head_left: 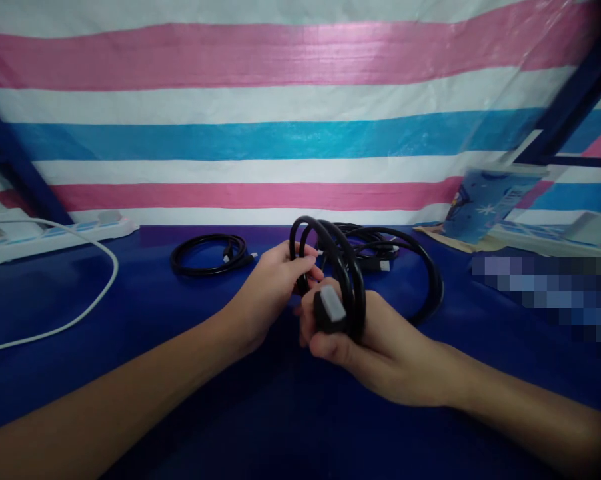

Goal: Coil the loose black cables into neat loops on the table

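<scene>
A thick black cable point(359, 280) hangs in loops between my two hands above the blue table. My right hand point(390, 347) is closed round the loops, with the cable's plug point(330, 308) and its pale grey end sticking out toward me by the thumb. On the far side of the loops, my left hand point(275, 280) pinches the cable between thumb and fingers; part of its fingertips is hidden. One loop sweeps out to the right over the table. Behind my hands lie more black cables point(380, 250) with grey-tipped plugs, partly covered by the held loops.
A coiled black cable point(208, 270) lies on the blue table point(220, 407) to the left. At far left are a white power strip point(90, 230) and a white cord point(111, 267). A blue printed packet point(488, 203) leans at the back right. A striped sheet point(260, 140) hangs behind.
</scene>
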